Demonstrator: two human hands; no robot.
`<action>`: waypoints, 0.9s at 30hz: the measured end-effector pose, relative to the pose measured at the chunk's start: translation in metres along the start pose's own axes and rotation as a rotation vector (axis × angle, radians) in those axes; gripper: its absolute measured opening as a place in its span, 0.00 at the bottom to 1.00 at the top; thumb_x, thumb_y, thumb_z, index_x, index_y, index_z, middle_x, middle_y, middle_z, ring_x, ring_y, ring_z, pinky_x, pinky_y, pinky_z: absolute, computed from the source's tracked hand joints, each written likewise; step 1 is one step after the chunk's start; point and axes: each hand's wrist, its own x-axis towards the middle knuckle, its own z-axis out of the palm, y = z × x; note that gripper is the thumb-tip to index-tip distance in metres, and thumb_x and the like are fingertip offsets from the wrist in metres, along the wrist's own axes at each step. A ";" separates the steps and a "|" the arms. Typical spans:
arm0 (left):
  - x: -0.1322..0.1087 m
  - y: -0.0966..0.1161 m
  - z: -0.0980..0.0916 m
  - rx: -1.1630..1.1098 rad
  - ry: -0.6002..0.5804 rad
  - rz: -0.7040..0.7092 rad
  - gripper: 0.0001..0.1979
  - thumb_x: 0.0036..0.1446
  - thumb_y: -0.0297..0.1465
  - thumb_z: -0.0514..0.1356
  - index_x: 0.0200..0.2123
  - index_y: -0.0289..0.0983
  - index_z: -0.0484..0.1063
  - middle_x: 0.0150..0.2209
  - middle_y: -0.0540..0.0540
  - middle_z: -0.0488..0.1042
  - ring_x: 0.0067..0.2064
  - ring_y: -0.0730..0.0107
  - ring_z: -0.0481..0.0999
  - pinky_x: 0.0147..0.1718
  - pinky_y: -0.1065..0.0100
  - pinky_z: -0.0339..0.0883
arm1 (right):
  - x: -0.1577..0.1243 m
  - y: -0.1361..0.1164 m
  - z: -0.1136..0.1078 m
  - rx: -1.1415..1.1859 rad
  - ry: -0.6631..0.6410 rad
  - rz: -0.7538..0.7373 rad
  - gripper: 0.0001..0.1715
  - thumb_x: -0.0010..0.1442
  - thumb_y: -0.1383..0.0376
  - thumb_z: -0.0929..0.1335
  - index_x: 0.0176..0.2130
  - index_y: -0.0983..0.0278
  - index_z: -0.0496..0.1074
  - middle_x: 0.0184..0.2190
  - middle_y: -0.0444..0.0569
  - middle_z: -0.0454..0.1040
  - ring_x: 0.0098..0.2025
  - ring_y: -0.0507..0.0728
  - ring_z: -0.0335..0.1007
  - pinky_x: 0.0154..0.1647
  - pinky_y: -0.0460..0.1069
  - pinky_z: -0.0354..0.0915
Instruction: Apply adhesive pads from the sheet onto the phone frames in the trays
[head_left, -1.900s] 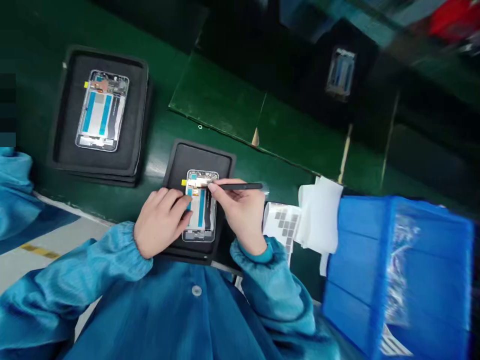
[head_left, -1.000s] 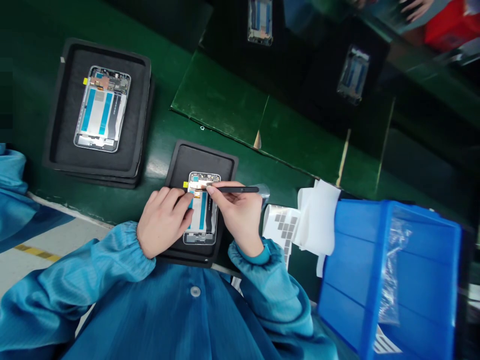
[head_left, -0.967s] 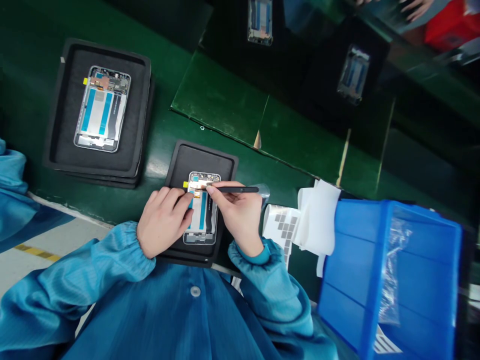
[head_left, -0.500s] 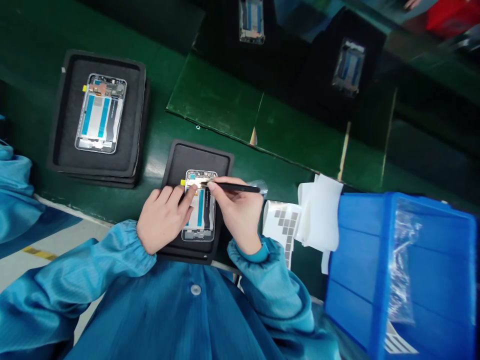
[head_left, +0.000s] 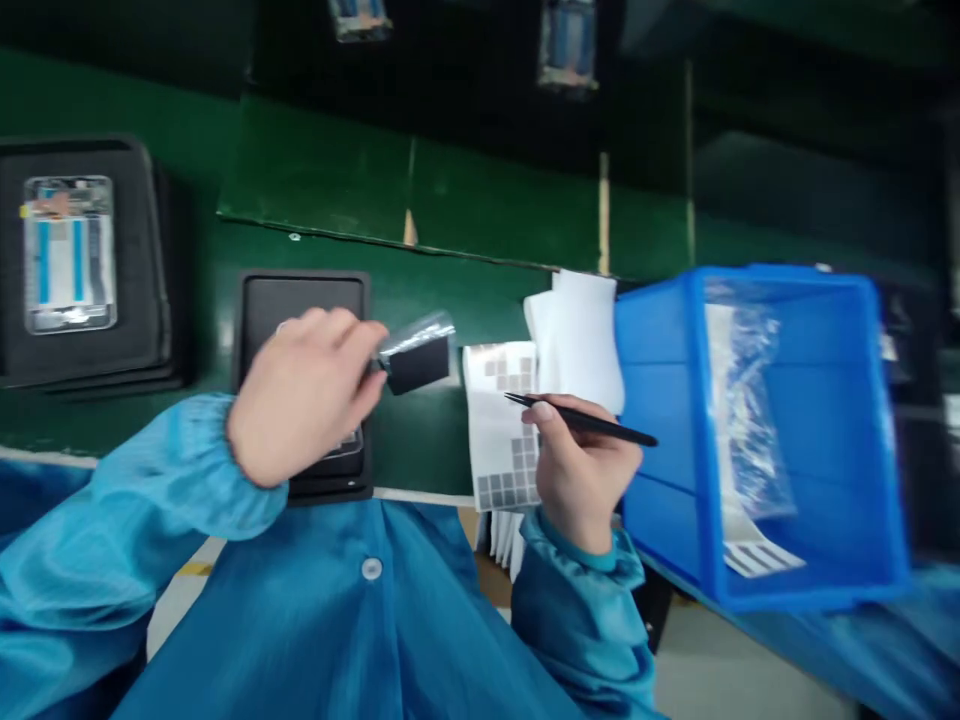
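Note:
My left hand (head_left: 304,390) is closed, thumb and fingers pinching the near end of a small clear plastic film piece with a black rectangle (head_left: 420,367). It is above a black foam tray (head_left: 304,287), where a phone body (head_left: 349,444) lies almost wholly hidden beneath the hand. My right hand (head_left: 586,470) grips black tweezers (head_left: 592,421), their tips pointing left over a white sheet of grey square stickers (head_left: 495,420). Whether the tips carry anything is too small to tell.
Stacked black trays (head_left: 135,260) at the left bear another open phone (head_left: 70,255). White papers (head_left: 581,330) lie against a blue bin (head_left: 664,430) holding crumpled clear plastic (head_left: 754,420). Along the back runs a raised green board (head_left: 322,180).
My right hand has moved off the phone with the tweezers, right to the sticker sheet. My left hand has left the phone's surface and taken hold of the film piece. The view has shifted right.

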 end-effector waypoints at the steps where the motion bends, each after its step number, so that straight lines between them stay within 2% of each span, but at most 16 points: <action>1: 0.010 0.020 0.008 -0.020 -0.068 0.091 0.12 0.65 0.33 0.56 0.50 0.37 0.72 0.43 0.42 0.74 0.47 0.54 0.72 0.45 0.56 0.66 | 0.002 0.008 -0.012 -0.019 -0.006 0.016 0.11 0.51 0.63 0.79 0.36 0.62 0.81 0.31 0.47 0.82 0.30 0.56 0.79 0.35 0.52 0.75; 3: 0.028 0.060 0.029 -0.047 -0.199 0.243 0.10 0.65 0.31 0.57 0.47 0.36 0.73 0.44 0.43 0.74 0.47 0.56 0.73 0.45 0.58 0.66 | 0.006 0.022 -0.032 -0.054 -0.031 0.027 0.11 0.50 0.63 0.79 0.36 0.62 0.81 0.31 0.47 0.83 0.31 0.56 0.79 0.35 0.52 0.75; 5: 0.043 0.094 0.055 -0.051 -0.293 0.322 0.11 0.65 0.32 0.58 0.48 0.35 0.73 0.44 0.42 0.74 0.48 0.57 0.73 0.45 0.60 0.65 | 0.008 0.031 -0.046 -0.085 -0.086 0.022 0.12 0.50 0.62 0.79 0.36 0.62 0.81 0.33 0.48 0.83 0.33 0.57 0.80 0.36 0.53 0.76; 8: 0.058 0.120 0.089 -0.017 -0.314 0.286 0.23 0.64 0.38 0.61 0.57 0.31 0.67 0.48 0.38 0.74 0.51 0.55 0.72 0.45 0.60 0.63 | 0.011 0.040 -0.055 -0.104 -0.182 0.004 0.11 0.52 0.61 0.78 0.37 0.62 0.81 0.35 0.50 0.84 0.38 0.59 0.82 0.43 0.56 0.78; 10: 0.063 0.124 0.104 0.032 -0.293 0.235 0.31 0.62 0.42 0.64 0.61 0.29 0.63 0.51 0.36 0.72 0.52 0.52 0.70 0.46 0.59 0.63 | 0.015 0.044 -0.056 -0.110 -0.219 -0.022 0.11 0.54 0.61 0.78 0.37 0.61 0.81 0.37 0.50 0.84 0.40 0.60 0.82 0.46 0.56 0.77; 12: 0.064 0.122 0.109 0.078 -0.294 0.224 0.35 0.59 0.42 0.66 0.62 0.30 0.62 0.53 0.36 0.71 0.54 0.51 0.69 0.45 0.59 0.62 | 0.021 0.048 -0.055 -0.107 -0.231 -0.045 0.10 0.54 0.61 0.77 0.38 0.61 0.81 0.37 0.49 0.84 0.40 0.59 0.81 0.46 0.56 0.77; 16: 0.063 0.118 0.105 0.121 -0.332 0.260 0.35 0.56 0.41 0.69 0.62 0.35 0.64 0.56 0.38 0.70 0.53 0.51 0.68 0.43 0.59 0.62 | 0.033 0.055 -0.053 -0.090 -0.267 -0.043 0.10 0.55 0.60 0.77 0.38 0.61 0.81 0.37 0.48 0.84 0.40 0.58 0.81 0.46 0.55 0.77; 27: 0.062 0.123 0.105 0.181 -0.332 0.280 0.36 0.58 0.42 0.67 0.64 0.31 0.61 0.53 0.38 0.70 0.51 0.52 0.68 0.42 0.60 0.60 | 0.035 0.063 -0.057 -0.150 -0.323 -0.116 0.08 0.58 0.60 0.76 0.39 0.60 0.81 0.38 0.48 0.83 0.42 0.58 0.81 0.47 0.55 0.77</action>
